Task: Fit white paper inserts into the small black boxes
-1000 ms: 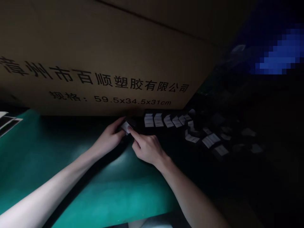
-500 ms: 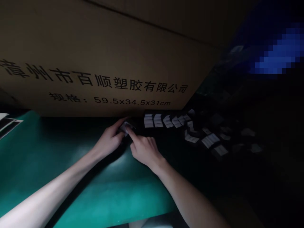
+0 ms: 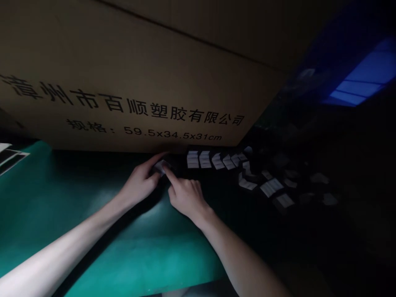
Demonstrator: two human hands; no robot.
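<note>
My left hand (image 3: 140, 181) is curled around a small white label (image 3: 161, 166) on a dark piece, pinching it at the foot of the big cardboard box (image 3: 133, 78). My right hand (image 3: 185, 194) has its forefinger stretched out and pressed on the same label, with the other fingers folded under. Both hands meet over the green mat (image 3: 93, 231). The scene is dim, so the dark piece under the label is hard to make out.
A row of white-labelled small pieces (image 3: 213, 160) lies to the right along the box, with several more scattered (image 3: 272, 187) farther right in the dark. Dark strips on a white sheet (image 3: 8, 154) sit at the left edge. A blue-lit panel (image 3: 359, 88) glows upper right.
Both hands have stayed on the label, shifting slightly left in view as my head moved. The right forefinger keeps pressing on it.
</note>
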